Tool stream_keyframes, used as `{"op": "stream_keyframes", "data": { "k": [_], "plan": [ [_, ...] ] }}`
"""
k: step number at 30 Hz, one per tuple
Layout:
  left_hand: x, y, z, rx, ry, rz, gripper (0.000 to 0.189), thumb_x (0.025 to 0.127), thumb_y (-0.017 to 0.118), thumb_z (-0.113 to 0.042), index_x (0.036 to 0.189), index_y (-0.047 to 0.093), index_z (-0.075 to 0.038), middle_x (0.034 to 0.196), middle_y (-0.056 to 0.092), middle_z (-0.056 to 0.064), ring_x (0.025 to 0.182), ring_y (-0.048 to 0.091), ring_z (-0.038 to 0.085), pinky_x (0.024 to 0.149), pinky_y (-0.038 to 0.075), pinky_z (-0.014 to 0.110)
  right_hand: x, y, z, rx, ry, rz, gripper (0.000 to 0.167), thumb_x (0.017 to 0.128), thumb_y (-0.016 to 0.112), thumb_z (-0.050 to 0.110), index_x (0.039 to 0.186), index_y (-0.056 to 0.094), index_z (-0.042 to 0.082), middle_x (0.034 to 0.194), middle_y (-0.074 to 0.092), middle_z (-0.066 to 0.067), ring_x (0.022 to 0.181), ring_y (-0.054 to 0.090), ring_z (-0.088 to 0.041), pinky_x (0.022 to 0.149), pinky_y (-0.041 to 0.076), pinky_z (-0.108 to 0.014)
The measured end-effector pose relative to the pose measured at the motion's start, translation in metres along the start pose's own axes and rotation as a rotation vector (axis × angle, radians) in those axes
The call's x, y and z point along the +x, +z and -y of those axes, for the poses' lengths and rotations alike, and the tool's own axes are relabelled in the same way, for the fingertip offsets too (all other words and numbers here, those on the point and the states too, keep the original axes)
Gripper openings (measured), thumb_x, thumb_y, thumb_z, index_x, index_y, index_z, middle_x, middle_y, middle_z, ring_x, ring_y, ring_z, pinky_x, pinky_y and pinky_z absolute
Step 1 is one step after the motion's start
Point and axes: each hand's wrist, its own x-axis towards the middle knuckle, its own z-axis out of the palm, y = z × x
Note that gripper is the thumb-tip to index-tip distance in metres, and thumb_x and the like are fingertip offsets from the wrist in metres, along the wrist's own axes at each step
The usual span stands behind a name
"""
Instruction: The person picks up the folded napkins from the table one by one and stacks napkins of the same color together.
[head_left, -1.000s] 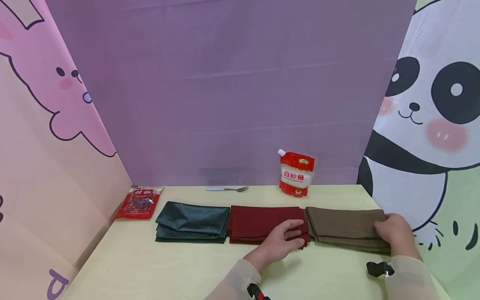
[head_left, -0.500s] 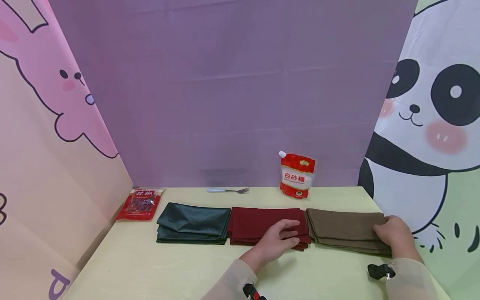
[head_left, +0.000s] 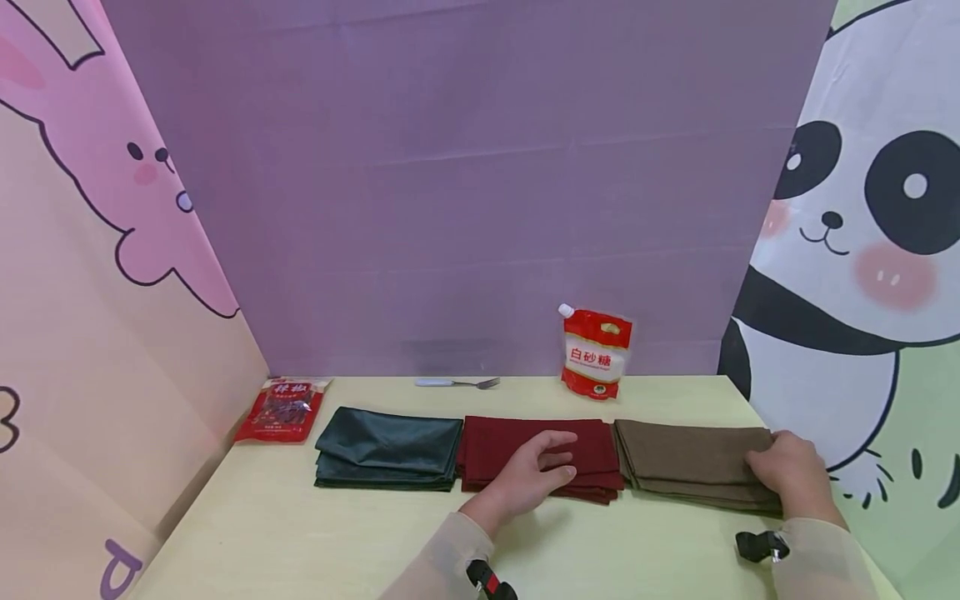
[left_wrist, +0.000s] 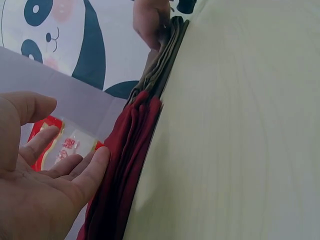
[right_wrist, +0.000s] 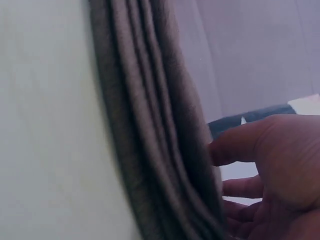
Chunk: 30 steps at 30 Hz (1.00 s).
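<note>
Three folded cloths lie in a row on the table: a dark green cloth point(head_left: 386, 446), a dark red cloth point(head_left: 487, 442) and a brown cloth point(head_left: 693, 454). My left hand point(head_left: 525, 479) is at the front of the red cloth, palm turned right, fingers loosely bent and holding nothing. In the left wrist view, its fingertips point(left_wrist: 100, 155) come close to the red folds; contact is hard to tell. My right hand point(head_left: 797, 475) touches the right end of the brown cloth, thumb over its top edge. In the right wrist view, the other fingers are partly hidden behind the stacked brown folds point(right_wrist: 150, 100).
Behind the cloths, a red and white sugar pouch point(head_left: 596, 354) stands upright and a fork point(head_left: 457, 383) lies near the back edge. A red packet of dried chillies point(head_left: 283, 410) lies at the left. Walls with cartoon animals flank the table point(head_left: 300, 542).
My left hand has moved left and slightly away from the red cloth's right end. My right hand stays at the brown cloth's end. The head view has shifted slightly.
</note>
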Motion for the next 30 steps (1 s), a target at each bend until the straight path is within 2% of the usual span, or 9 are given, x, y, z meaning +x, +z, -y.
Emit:
{"op": "stream_keyframes", "data": {
  "k": [5, 11, 15, 18, 21, 26, 30],
  "plan": [
    [-0.001, -0.012, 0.002, 0.087, 0.027, -0.004, 0.043, 0.104, 0.067, -0.015, 0.146, 0.057, -0.019, 0.149, 0.056, 0.007, 0.136, 0.055, 0.030, 0.100, 0.053, 0.027, 0.003, 0.004, 0.009, -0.020, -0.034, -0.077, 0.068, 0.094, 0.062, 0.024, 0.135, 0.037, -0.025, 0.116, 0.039, -0.046, 0.110, 0.041, -0.061, 0.086, 0.047, -0.071],
    [-0.005, -0.029, -0.002, 0.160, 0.059, -0.042, 0.041, 0.105, 0.065, -0.012, 0.144, 0.058, -0.019, 0.146, 0.060, 0.009, 0.134, 0.057, 0.032, 0.102, 0.052, 0.031, 0.007, 0.021, 0.022, 0.026, -0.089, -0.183, 0.071, 0.093, 0.062, 0.021, 0.146, 0.036, -0.019, 0.137, 0.027, -0.050, 0.127, 0.029, -0.066, 0.096, 0.038, -0.075],
    [-0.010, -0.041, -0.003, 0.158, 0.072, -0.066, 0.042, 0.105, 0.064, -0.009, 0.146, 0.057, -0.012, 0.146, 0.058, 0.015, 0.134, 0.056, 0.036, 0.106, 0.052, 0.038, 0.005, 0.025, 0.034, 0.045, -0.158, -0.224, 0.067, 0.093, 0.062, 0.017, 0.146, 0.040, -0.018, 0.142, 0.027, -0.049, 0.131, 0.028, -0.067, 0.101, 0.035, -0.076],
    [-0.013, -0.053, 0.000, 0.184, 0.072, -0.094, 0.044, 0.105, 0.064, -0.009, 0.148, 0.055, -0.008, 0.148, 0.056, 0.016, 0.137, 0.054, 0.036, 0.111, 0.047, 0.046, 0.000, 0.026, 0.045, 0.044, -0.256, -0.225, 0.062, 0.093, 0.063, 0.014, 0.142, 0.043, -0.018, 0.140, 0.031, -0.049, 0.128, 0.033, -0.068, 0.101, 0.036, -0.077],
    [-0.018, -0.068, 0.003, 0.284, 0.062, -0.137, 0.045, 0.105, 0.065, -0.015, 0.149, 0.054, -0.012, 0.149, 0.056, 0.010, 0.139, 0.052, 0.032, 0.114, 0.042, 0.052, -0.006, 0.028, 0.058, 0.058, -0.347, -0.195, 0.059, 0.094, 0.064, 0.013, 0.142, 0.045, -0.016, 0.140, 0.034, -0.047, 0.126, 0.038, -0.066, 0.098, 0.040, -0.076],
    [-0.028, -0.089, 0.005, 0.529, 0.061, -0.192, 0.049, 0.104, 0.068, -0.030, 0.150, 0.055, -0.021, 0.150, 0.054, -0.001, 0.140, 0.048, 0.024, 0.114, 0.043, 0.052, -0.019, 0.034, 0.073, 0.077, -0.464, -0.170, 0.056, 0.095, 0.065, 0.013, 0.143, 0.048, -0.011, 0.145, 0.037, -0.042, 0.128, 0.042, -0.061, 0.098, 0.042, -0.074],
    [-0.039, -0.102, 0.002, 0.663, 0.081, -0.229, 0.053, 0.100, 0.071, -0.033, 0.149, 0.056, -0.019, 0.154, 0.050, 0.001, 0.143, 0.045, 0.028, 0.114, 0.041, 0.053, -0.029, 0.041, 0.079, 0.084, -0.554, -0.157, 0.058, 0.095, 0.071, 0.011, 0.145, 0.049, -0.008, 0.150, 0.036, -0.039, 0.133, 0.038, -0.061, 0.101, 0.039, -0.076]
  ]
}}
